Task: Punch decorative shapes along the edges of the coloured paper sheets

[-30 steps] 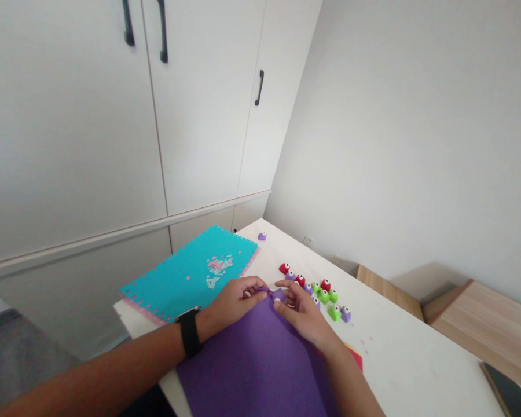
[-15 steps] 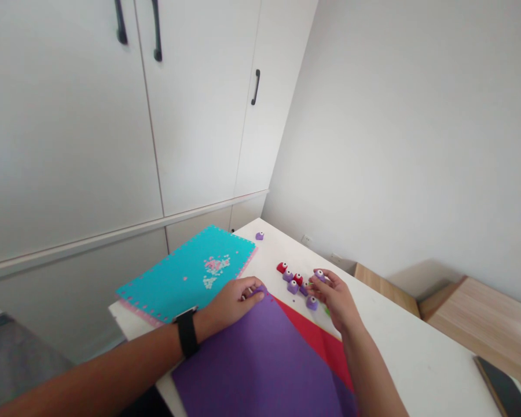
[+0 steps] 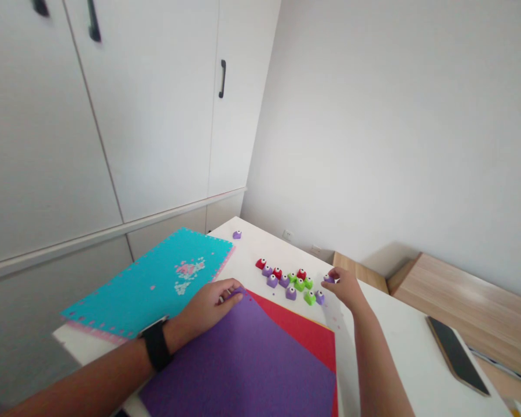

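My left hand [image 3: 211,301] rests on the far corner of a purple foam sheet [image 3: 247,365], its fingers curled and pinching that corner. A red sheet [image 3: 306,333] shows from under the purple one. My right hand [image 3: 346,286] is past the red sheet's far edge, its fingers closed on a small purple craft punch [image 3: 329,278]. Just left of it lies a cluster of several small red, purple and green punches [image 3: 290,282] on the white table [image 3: 399,347].
A teal foam sheet [image 3: 151,281] with punched edges and scattered bits lies at the left, over a pink one. A lone purple punch [image 3: 237,234] sits at the table's far corner. A dark phone [image 3: 457,354] lies at the right. White cabinets stand behind.
My right hand left the purple sheet's corner, went right to the punches and now holds a purple one at the cluster's right end. The view has swung to the right.
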`<state>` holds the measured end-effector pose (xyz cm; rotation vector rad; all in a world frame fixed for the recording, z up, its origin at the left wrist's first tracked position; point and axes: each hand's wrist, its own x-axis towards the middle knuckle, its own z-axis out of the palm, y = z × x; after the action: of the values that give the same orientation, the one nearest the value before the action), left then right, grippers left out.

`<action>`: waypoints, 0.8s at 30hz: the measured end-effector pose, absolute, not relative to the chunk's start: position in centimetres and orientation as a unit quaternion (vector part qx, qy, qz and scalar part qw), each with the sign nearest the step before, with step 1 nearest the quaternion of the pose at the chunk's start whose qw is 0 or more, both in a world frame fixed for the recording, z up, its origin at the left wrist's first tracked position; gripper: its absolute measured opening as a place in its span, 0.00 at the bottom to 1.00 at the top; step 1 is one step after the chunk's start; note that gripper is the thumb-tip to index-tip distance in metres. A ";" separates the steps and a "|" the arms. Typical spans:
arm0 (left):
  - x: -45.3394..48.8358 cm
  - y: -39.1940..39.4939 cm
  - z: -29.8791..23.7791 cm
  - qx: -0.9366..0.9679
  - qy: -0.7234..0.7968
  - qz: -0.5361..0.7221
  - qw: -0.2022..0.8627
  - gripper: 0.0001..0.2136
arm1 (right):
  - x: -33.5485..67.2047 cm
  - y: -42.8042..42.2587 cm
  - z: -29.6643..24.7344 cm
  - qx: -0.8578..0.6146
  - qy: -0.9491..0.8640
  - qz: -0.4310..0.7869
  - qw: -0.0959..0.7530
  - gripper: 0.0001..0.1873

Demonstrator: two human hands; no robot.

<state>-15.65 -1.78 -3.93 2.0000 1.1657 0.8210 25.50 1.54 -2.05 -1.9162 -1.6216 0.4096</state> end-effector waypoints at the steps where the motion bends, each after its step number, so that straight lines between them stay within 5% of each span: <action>1: -15.7 -1.7 -4.1 0.768 0.448 0.313 0.334 0.13 | 26.0 1.5 -2.3 -0.729 -0.601 0.154 0.291 0.11; 13: -15.6 -1.3 -4.5 0.776 0.453 0.307 0.315 0.15 | 27.0 1.9 -5.4 -0.728 -0.597 0.189 0.278 0.14; 24: -15.6 -1.2 -4.7 0.775 0.452 0.302 0.323 0.16 | 25.1 0.7 -1.8 -0.706 -0.612 0.169 0.313 0.20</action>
<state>-15.59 -1.22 -4.71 2.0338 1.1864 0.7921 25.05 0.68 -1.82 -1.8615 -1.6141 0.4465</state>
